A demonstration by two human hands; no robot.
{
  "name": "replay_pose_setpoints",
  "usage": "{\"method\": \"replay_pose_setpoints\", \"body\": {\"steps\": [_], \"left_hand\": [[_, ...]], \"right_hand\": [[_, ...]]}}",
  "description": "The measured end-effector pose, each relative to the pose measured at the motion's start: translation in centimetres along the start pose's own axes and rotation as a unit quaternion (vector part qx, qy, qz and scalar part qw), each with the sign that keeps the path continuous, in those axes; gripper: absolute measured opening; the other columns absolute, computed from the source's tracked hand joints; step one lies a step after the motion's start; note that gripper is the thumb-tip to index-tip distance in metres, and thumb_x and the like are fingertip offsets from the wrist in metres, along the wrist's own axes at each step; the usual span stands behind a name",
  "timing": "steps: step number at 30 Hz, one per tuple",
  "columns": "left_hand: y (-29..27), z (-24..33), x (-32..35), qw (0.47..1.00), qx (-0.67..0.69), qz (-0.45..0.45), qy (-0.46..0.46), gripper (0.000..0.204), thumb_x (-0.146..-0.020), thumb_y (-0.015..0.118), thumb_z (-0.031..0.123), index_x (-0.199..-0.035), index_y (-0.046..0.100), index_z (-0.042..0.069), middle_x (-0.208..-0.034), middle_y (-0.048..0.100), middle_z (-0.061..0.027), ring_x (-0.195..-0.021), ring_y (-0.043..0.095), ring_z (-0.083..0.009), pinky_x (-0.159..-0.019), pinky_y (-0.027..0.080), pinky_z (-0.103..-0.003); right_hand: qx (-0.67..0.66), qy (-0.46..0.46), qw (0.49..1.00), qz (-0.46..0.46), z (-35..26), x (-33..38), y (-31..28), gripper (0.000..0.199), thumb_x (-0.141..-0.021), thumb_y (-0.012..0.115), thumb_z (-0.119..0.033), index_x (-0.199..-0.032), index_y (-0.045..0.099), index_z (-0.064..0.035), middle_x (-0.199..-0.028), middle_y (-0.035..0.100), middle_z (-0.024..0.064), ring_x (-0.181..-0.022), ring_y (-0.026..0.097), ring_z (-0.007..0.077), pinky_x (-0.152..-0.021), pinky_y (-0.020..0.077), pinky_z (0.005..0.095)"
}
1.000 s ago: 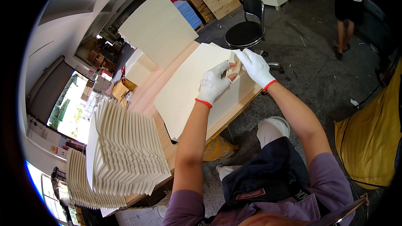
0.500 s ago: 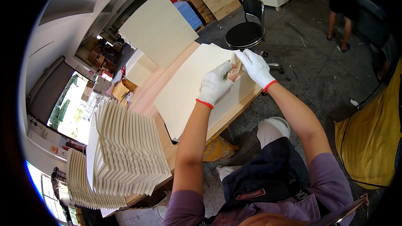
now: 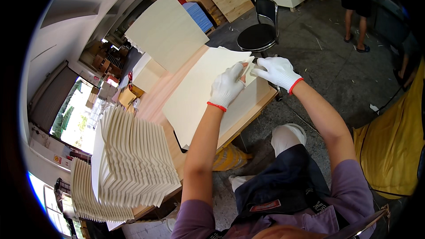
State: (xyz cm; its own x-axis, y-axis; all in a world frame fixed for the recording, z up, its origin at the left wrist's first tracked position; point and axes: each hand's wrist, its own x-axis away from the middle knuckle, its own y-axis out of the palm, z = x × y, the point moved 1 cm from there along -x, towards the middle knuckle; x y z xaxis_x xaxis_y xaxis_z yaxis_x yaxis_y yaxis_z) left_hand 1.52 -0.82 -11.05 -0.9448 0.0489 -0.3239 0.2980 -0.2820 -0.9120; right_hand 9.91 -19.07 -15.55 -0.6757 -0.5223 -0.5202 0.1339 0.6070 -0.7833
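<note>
A large cream paper sheet lies on top of others on the table, its right-hand edge bent up into a narrow fold. My left hand, in a white knitted glove with bare fingertips and a red cuff, is closed on that raised edge. Close to its right, my right hand wears a similar glove. Its thumb and fingers are curled but apart, just beside the folded edge. Whether the right fingertips touch the paper is hard to see.
Stacked folded cream sheets stand at the table's left end. An upright cream board rises at the back, beside a box. A black chair stands beyond the table. Another person stands far right; yellow fabric hangs nearer.
My right hand has shifted right, off the sheet's corner, and its fingers have curled. My left fingers have closed further round the raised edge. The other person has moved slightly left.
</note>
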Motion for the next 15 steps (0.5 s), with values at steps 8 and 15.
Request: {"method": "replay_pose_setpoints", "body": {"steps": [8, 15], "left_hand": [[0.4, -1.1, -1.7, 0.999, -0.004, -0.011, -0.033, 0.034, -0.089, 0.066, 0.027, -0.122, 0.065, 0.019, -0.109, 0.071, -0.0137, -0.1, 0.068, -0.0312, -0.084, 0.053, -0.039], [0.6, -2.2, 0.2, 0.962, 0.268, -0.03, -0.043, 0.036, -0.089, 0.069, 0.016, -0.124, 0.066, 0.007, -0.111, 0.071, -0.0118, -0.101, 0.066, -0.0181, -0.087, 0.052, -0.032]], "right_hand": [[-0.153, 0.02, 0.988, 0.027, -1.3, -2.0, 0.9, 0.046, -0.098, 0.047, -0.053, -0.1, 0.064, -0.0101, -0.086, 0.067, 0.0153, -0.081, 0.065, 0.0346, -0.071, 0.0485, 0.0444], [-0.321, 0.176, 0.93, 0.022, -2.0, -1.5, 2.1, 0.051, -0.1, 0.041, -0.051, -0.094, 0.059, -0.0037, -0.089, 0.064, 0.0216, -0.091, 0.062, 0.0394, -0.08, 0.0449, 0.0465]]}}
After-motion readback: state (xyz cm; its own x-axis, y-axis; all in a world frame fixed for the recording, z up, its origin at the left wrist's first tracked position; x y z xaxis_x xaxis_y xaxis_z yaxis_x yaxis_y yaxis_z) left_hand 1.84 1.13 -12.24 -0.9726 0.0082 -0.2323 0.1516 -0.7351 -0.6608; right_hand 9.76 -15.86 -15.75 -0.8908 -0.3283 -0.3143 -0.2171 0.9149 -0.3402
